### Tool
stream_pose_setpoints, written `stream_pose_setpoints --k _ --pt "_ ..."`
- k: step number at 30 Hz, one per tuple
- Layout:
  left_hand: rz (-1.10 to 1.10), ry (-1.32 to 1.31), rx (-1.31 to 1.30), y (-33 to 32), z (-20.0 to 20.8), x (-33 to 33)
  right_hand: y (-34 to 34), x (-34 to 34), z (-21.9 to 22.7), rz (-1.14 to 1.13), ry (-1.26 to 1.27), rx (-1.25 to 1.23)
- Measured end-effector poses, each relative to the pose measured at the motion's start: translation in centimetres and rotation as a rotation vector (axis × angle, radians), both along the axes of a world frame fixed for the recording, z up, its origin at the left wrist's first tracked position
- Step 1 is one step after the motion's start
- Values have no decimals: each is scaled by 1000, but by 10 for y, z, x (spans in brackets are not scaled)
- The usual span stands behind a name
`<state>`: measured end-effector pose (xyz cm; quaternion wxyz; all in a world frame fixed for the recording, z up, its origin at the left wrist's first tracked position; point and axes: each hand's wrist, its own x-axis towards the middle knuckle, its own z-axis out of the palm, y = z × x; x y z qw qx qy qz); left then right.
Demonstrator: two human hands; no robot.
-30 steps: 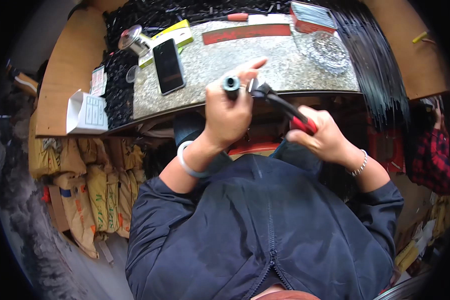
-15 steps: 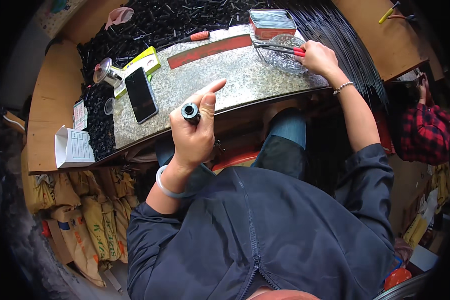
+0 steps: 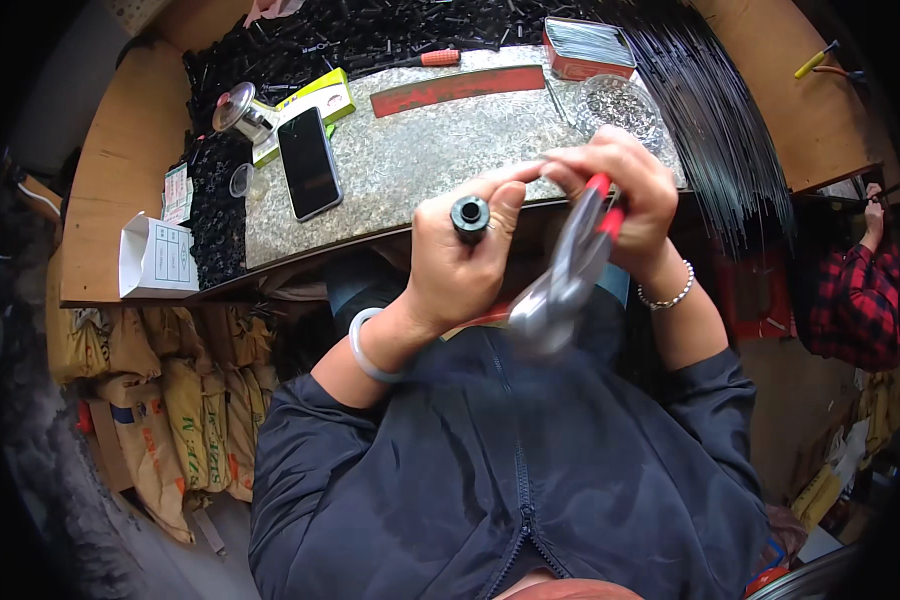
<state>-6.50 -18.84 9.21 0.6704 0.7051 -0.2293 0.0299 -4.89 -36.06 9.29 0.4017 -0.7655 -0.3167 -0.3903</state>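
My left hand grips a short black tube, its open end facing up, in front of my chest. My right hand holds red-handled pliers, their grey metal jaws pointing down toward my jacket and blurred. Thumb and forefinger of both hands meet between the tube and the pliers' handles; whether a thin part is pinched there I cannot make out. Both hands hover just in front of the speckled grey work slab.
On the slab lie a black phone, a red strip, a red tin and a clear dish. Thin black rods fan out at the right. Another person's red-checked sleeve shows far right. Sacks stand below left.
My right hand came back from the far right of the slab with the pliers and now meets my left hand. The left hand has kept hold of the black tube.
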Motion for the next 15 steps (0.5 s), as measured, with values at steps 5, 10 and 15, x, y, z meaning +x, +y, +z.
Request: stream_pose_setpoints --k 5,10,15 --pt "63 69 -72 3 6 -5 9 1 -3 54 -116 -84" --pt "66 0 -33 8 2 -6 25 -6 -15 133 82 218" --pt "72 22 -18 8 3 -5 28 -8 -12 109 -69 119"
